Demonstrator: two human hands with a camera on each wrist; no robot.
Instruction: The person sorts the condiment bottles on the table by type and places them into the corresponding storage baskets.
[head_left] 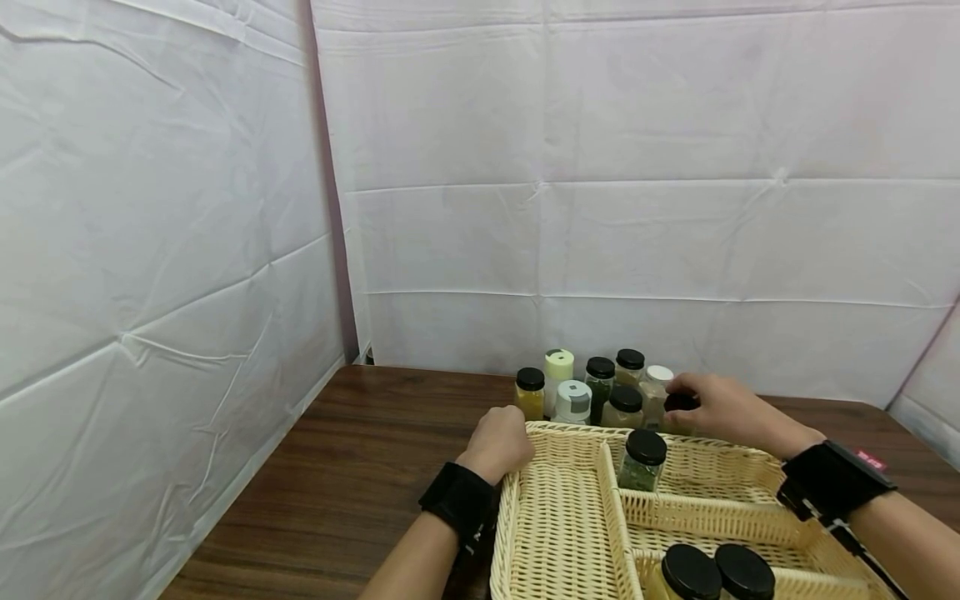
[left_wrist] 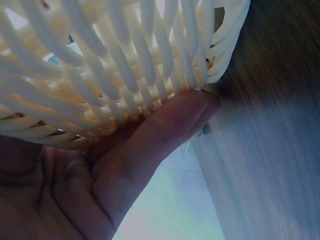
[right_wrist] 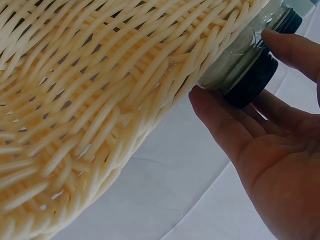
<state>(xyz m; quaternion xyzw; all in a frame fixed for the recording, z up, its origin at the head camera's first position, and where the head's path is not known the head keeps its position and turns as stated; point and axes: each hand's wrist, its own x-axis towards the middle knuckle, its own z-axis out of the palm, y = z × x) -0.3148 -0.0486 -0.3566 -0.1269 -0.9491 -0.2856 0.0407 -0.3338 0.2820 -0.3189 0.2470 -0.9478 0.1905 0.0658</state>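
A divided wicker basket (head_left: 551, 517) stands on the wooden table, and my left hand (head_left: 501, 443) grips its far left corner. In the left wrist view the thumb (left_wrist: 155, 135) lies along the woven side; the other fingers are mostly hidden. Behind the basket's far rim, my right hand (head_left: 723, 412) holds a black-lidded glass jar (right_wrist: 252, 82) between thumb and fingers. Its contents are hard to make out. Inside the basket, a jar of green flakes (head_left: 642, 462) sits in the back compartment. Two black-lidded jars (head_left: 690, 571) stand nearer the front.
Several spice jars cluster behind the basket, among them a yellow jar (head_left: 529, 394), a white-capped bottle (head_left: 573, 403) and a white-lidded jar (head_left: 657, 387). White sheets (head_left: 450, 233) hang behind and at the sides. Brown tabletop (head_left: 360, 467) extends to the left.
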